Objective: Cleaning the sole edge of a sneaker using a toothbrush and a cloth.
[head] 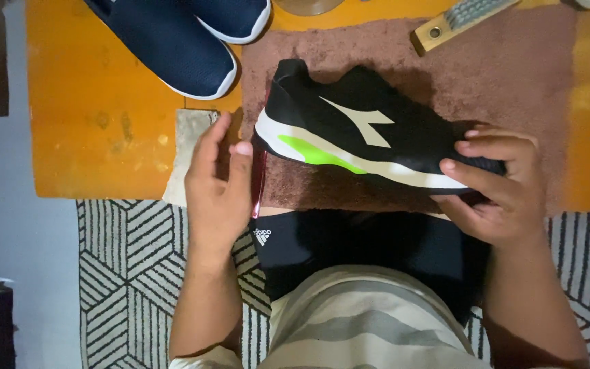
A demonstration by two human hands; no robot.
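Observation:
A black sneaker point(356, 126) with a white sole and a bright green patch lies on its side on a brown towel point(500, 75). My right hand point(496, 188) grips the shoe's toe end, fingers over the upper and sole. My left hand point(216, 184) sits at the heel end, fingers apart, touching or nearly touching the heel beside a thin red strip point(259, 181). Whether the left hand holds that strip is unclear.
Two dark blue slip-on shoes point(186, 41) rest on the orange table point(97, 116) at the upper left. A wooden-handled brush point(455, 20) lies at the top. A grey cloth point(189, 147) sits by my left hand. A black-and-white patterned rug point(124, 273) covers the floor.

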